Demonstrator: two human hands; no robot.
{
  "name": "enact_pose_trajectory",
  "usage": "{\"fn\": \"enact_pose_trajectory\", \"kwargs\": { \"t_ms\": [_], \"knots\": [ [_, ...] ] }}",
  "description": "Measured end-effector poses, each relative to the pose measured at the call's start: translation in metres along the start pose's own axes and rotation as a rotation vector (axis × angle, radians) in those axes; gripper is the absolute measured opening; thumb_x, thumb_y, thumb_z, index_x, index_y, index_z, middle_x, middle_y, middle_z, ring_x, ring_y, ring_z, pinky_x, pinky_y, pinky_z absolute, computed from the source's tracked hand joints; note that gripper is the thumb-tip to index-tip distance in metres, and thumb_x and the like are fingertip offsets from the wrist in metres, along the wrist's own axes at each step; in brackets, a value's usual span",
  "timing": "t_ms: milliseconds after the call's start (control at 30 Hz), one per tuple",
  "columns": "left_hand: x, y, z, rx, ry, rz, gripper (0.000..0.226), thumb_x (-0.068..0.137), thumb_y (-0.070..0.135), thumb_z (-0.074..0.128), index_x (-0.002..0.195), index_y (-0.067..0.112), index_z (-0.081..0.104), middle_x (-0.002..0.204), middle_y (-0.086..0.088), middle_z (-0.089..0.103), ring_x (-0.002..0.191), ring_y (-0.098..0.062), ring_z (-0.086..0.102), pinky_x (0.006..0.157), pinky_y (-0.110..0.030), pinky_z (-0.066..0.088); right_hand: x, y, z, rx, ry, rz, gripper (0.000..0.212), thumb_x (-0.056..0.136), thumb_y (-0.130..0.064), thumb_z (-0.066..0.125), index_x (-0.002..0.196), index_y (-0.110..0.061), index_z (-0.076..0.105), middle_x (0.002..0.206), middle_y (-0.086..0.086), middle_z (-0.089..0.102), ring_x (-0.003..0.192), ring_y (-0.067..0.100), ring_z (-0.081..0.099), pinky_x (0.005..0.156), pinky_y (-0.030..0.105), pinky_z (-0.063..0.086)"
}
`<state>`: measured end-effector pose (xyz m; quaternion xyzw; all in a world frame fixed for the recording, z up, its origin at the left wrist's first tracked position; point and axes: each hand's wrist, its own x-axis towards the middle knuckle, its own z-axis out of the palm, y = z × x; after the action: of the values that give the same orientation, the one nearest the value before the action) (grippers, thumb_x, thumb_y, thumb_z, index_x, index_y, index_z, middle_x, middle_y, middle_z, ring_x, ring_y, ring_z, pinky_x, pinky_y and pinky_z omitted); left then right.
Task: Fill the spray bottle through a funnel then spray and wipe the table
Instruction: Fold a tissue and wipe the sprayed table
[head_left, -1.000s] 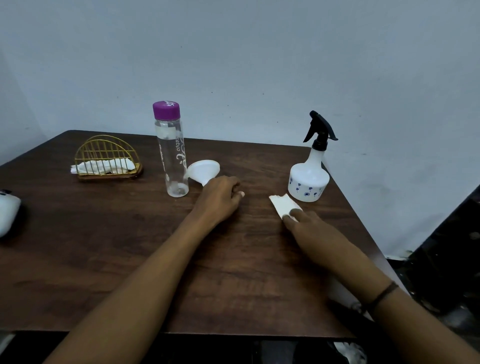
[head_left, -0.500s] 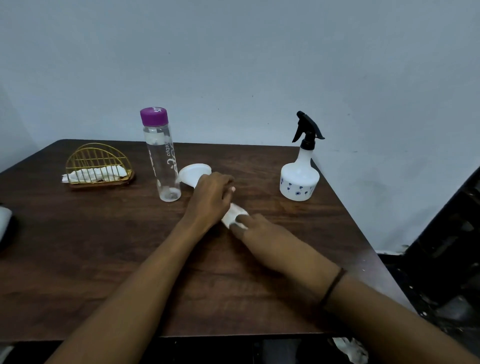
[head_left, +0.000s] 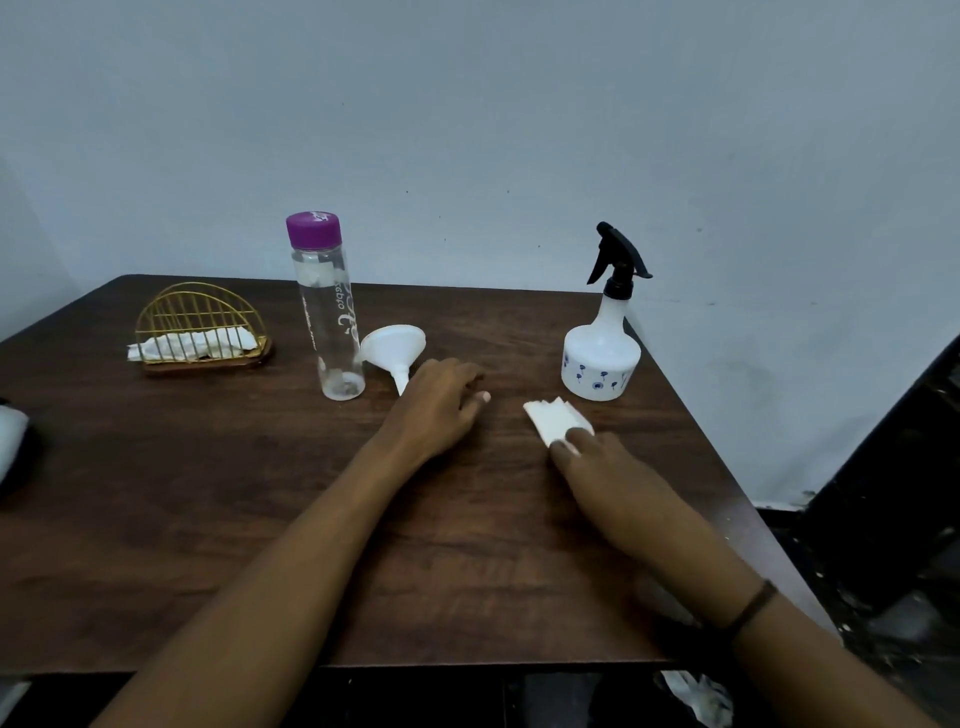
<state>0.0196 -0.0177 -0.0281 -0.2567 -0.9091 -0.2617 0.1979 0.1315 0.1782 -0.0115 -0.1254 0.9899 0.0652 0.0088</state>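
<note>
A white spray bottle (head_left: 600, 358) with a black trigger head stands capped at the back right of the dark wooden table (head_left: 208, 519). A white funnel (head_left: 393, 349) lies on its side beside a clear bottle with a purple cap (head_left: 327, 312). My left hand (head_left: 441, 405) rests palm down on the table just right of the funnel's spout, holding nothing. My right hand (head_left: 608, 478) presses its fingertips on a folded white tissue (head_left: 556, 421), flat on the table in front of the spray bottle.
A gold wire napkin holder (head_left: 200, 332) with white tissues sits at the back left. A white object (head_left: 10, 436) shows at the left edge. The table's right edge runs close to the spray bottle, with a dark chair (head_left: 883, 493) beyond.
My right hand slid the tissue left until it met my left hand, then back to the right in front of the spray bottle. My left hand stayed by the funnel.
</note>
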Motion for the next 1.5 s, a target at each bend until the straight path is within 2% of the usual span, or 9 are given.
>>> {"fn": "enact_pose_trajectory", "kwargs": {
  "t_ms": [233,333,400,567,767,933,1033,1167,1500],
  "knots": [
    [-0.003,0.009,-0.004,-0.077,-0.214,-0.043,0.04,0.088,0.054,0.053,0.072,0.02,0.066,0.071,0.006,0.066,0.065,-0.007,0.06,0.061,-0.037,0.051,-0.043,-0.03,-0.002,0.135,0.016,-0.208,0.058,0.094,-0.002,0.044,0.148,-0.02,0.031,0.149,0.005,0.03,0.132,0.029,0.034,0.099,0.042,0.046],
    [-0.004,0.014,-0.008,-0.085,-0.294,-0.075,0.047,0.082,0.068,0.05,0.071,0.026,0.07,0.072,0.008,0.067,0.067,-0.005,0.061,0.061,-0.034,0.051,-0.033,-0.017,0.0,0.267,0.057,-0.14,0.064,0.092,-0.004,0.051,0.149,-0.027,0.033,0.15,-0.001,0.033,0.13,0.025,0.039,0.1,0.04,0.046],
    [-0.004,0.016,-0.011,-0.063,-0.34,-0.086,0.049,0.076,0.073,0.052,0.072,0.026,0.069,0.074,0.008,0.067,0.069,-0.005,0.061,0.062,-0.033,0.051,-0.029,-0.007,-0.001,0.334,0.142,-0.032,0.053,0.096,-0.013,0.053,0.146,-0.026,0.041,0.143,0.0,0.045,0.125,0.022,0.046,0.1,0.036,0.045],
    [-0.007,0.026,-0.009,-0.031,-0.432,-0.067,0.029,0.077,0.05,0.073,0.08,0.021,0.067,0.08,0.008,0.065,0.073,-0.01,0.061,0.065,-0.031,0.051,-0.041,0.001,-0.004,0.382,0.123,0.124,0.031,0.097,-0.037,0.055,0.122,-0.02,0.058,0.117,-0.001,0.06,0.106,0.017,0.056,0.087,0.029,0.047],
    [-0.012,0.035,-0.006,-0.05,-0.429,-0.101,0.019,0.082,0.034,0.073,0.079,0.017,0.064,0.084,0.006,0.064,0.077,-0.011,0.058,0.059,-0.023,0.04,-0.046,-0.006,0.002,0.391,0.093,0.156,0.03,0.096,-0.037,0.058,0.119,-0.019,0.059,0.116,-0.001,0.059,0.089,0.01,0.043,0.076,0.024,0.036],
    [-0.016,0.042,-0.006,-0.192,-0.368,-0.157,0.016,0.086,0.031,0.068,0.083,0.017,0.061,0.085,0.005,0.063,0.078,-0.013,0.059,0.065,-0.029,0.046,-0.047,-0.007,0.002,0.456,0.1,0.192,0.031,0.093,-0.034,0.063,0.119,-0.018,0.057,0.116,0.0,0.058,0.106,0.019,0.056,0.076,0.027,0.039],
    [-0.018,0.047,-0.007,-0.297,-0.306,-0.209,0.014,0.088,0.032,0.065,0.086,0.02,0.057,0.088,0.006,0.062,0.077,-0.011,0.056,0.066,-0.03,0.045,-0.047,-0.002,0.004,0.522,0.11,0.217,0.048,0.089,-0.035,0.067,0.131,-0.018,0.052,0.123,0.002,0.057,0.117,0.023,0.053,0.089,0.035,0.048],
    [-0.017,0.052,-0.007,-0.338,-0.34,-0.25,0.016,0.091,0.036,0.059,0.091,0.021,0.054,0.088,0.003,0.059,0.075,-0.01,0.05,0.065,-0.03,0.04,-0.046,0.006,0.004,0.584,0.087,0.226,0.066,0.088,-0.034,0.069,0.145,-0.016,0.041,0.132,0.003,0.055,0.125,0.025,0.048,0.1,0.039,0.045],
    [-0.014,0.057,-0.01,-0.388,-0.369,-0.318,0.01,0.091,0.027,0.061,0.098,0.025,0.054,0.097,0.003,0.06,0.087,-0.013,0.056,0.073,-0.031,0.046,-0.043,0.007,0.005,0.587,0.074,0.188,0.054,0.089,-0.029,0.067,0.138,-0.017,0.047,0.126,0.001,0.055,0.12,0.024,0.048,0.096,0.04,0.046]
  ]
}}
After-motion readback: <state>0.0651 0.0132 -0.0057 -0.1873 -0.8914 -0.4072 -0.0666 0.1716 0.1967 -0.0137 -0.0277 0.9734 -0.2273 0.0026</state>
